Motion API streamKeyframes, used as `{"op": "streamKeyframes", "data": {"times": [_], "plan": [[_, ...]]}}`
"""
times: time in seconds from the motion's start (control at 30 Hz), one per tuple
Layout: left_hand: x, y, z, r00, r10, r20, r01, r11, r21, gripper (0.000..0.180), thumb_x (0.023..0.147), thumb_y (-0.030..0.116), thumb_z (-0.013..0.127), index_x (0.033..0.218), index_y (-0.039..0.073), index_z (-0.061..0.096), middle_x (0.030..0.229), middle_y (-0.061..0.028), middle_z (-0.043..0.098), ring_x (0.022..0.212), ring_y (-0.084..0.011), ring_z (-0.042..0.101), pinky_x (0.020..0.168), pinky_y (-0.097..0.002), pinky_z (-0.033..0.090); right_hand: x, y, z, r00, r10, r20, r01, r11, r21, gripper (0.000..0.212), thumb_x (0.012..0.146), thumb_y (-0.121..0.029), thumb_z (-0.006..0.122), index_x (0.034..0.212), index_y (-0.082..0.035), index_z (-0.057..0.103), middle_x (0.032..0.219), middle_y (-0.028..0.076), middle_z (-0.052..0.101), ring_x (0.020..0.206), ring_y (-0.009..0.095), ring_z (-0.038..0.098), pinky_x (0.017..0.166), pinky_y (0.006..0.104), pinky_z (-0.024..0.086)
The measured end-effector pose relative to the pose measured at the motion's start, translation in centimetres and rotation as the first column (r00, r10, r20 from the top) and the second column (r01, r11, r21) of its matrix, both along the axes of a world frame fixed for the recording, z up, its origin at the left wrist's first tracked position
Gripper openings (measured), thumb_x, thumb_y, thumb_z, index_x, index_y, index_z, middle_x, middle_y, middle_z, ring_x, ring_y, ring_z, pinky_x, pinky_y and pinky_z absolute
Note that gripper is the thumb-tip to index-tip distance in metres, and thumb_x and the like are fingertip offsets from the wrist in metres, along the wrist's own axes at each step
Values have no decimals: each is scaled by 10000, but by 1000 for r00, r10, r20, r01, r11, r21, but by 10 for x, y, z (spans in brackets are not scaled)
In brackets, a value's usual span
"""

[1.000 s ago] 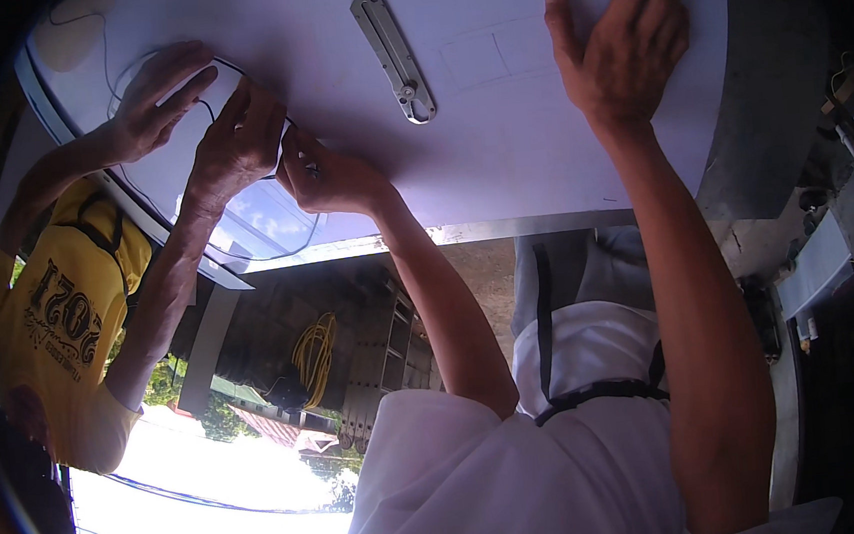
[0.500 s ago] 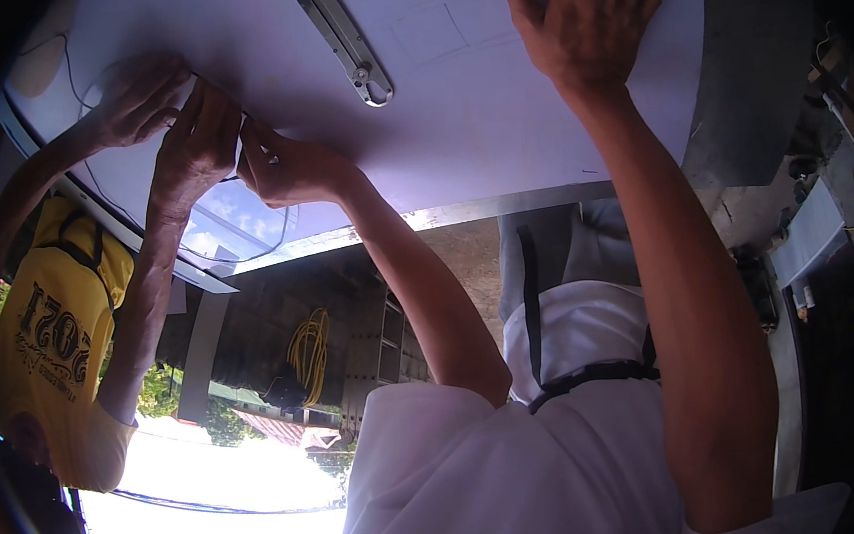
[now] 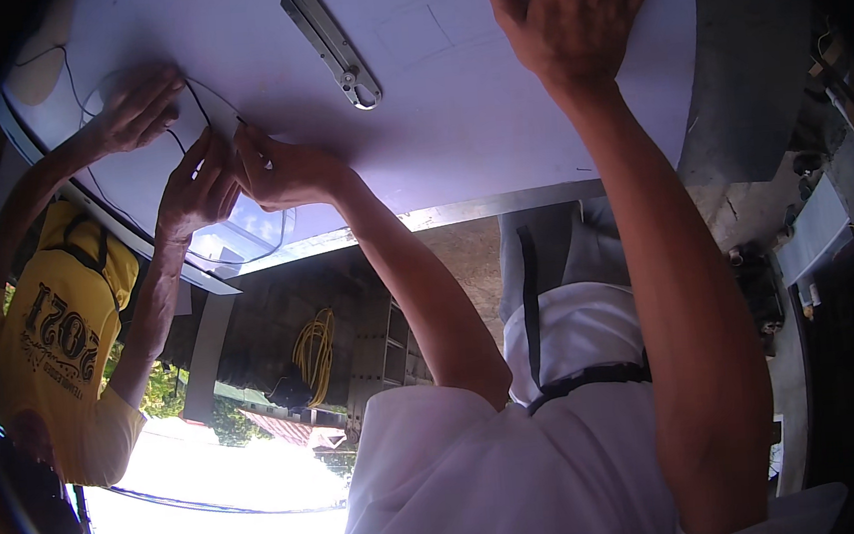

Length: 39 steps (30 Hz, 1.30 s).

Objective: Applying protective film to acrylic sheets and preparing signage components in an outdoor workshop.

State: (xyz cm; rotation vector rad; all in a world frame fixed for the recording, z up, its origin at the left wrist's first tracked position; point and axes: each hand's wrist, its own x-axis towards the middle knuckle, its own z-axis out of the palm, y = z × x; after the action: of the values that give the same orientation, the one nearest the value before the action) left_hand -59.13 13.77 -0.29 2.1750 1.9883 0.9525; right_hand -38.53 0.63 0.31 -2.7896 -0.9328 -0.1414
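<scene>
On a large pale sheet (image 3: 497, 131), my right hand (image 3: 579, 29) lies flat with its fingers stretched out. My left hand (image 3: 284, 168) pinches a thin black cord (image 3: 198, 99) near the edge of a rounded pale piece. Close beside it is a co-worker's hand (image 3: 202, 184) with bent fingers, and that person's other hand (image 3: 139, 111) rests farther left against the cord. What exactly lies between my left fingertips is mostly hidden. Between my two hands, on the sheet, is a slotted grey metal tool (image 3: 333, 48) with a looped end, resembling a utility knife.
The co-worker in a yellow shirt (image 3: 65, 316) stands at the left edge of the sheet. Faint drawn lines (image 3: 428, 21) mark the sheet near my right hand. A coil of yellow cable (image 3: 314, 356) hangs below, beyond the sheet's near edge.
The co-worker's nearer hand has drawn down toward my left hand, leaving more of the black cord uncovered. The view has shifted slightly; my right hand stays flat on the sheet.
</scene>
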Motion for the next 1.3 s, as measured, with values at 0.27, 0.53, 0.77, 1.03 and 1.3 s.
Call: {"op": "streamKeyframes", "data": {"times": [0.27,0.53,0.77,1.03,1.3], "plan": [[1,1,-3,999,-15,-29,16,999,27,175,836,34,657,993,7,729,944,-157,722,805,-247,684,729,-367,544,-1,-1,0,1000,4,12,-4,1000,-9,696,891,-413,562,1351,73,374,1393,257,372,1342,405,327,1103,546,257],[-2,2,-3,998,-23,-56,25,999,46,174,825,39,664,983,16,734,928,-149,723,788,-249,686,708,-368,539,-2,-1,3,1000,9,9,-8,999,-37,692,899,-419,547,1351,74,369,1390,265,369,1349,410,314,1105,559,242],[-5,-1,-1,996,-20,-88,26,998,63,173,816,43,671,975,25,739,915,-143,723,773,-250,688,690,-369,535,-4,-2,7,1000,10,-17,-11,999,-52,694,903,-420,544,1350,78,359,1397,272,355,1352,414,305,1106,562,237],[-8,1,-3,992,-13,-129,25,995,93,172,806,48,679,965,35,744,900,-135,724,756,-252,690,669,-371,530,-6,-3,7,1000,5,-6,-5,998,-61,703,895,-419,553,1355,74,353,1405,270,349,1358,411,297,1115,558,222],[-11,2,-2,986,-24,-163,42,994,105,172,795,53,687,955,45,749,885,-128,725,739,-254,692,648,-372,525,-8,-3,11,999,1,-39,-4,998,-65,716,886,-401,576,1368,70,338,1418,270,334,1364,414,285,1116,558,218]]}}
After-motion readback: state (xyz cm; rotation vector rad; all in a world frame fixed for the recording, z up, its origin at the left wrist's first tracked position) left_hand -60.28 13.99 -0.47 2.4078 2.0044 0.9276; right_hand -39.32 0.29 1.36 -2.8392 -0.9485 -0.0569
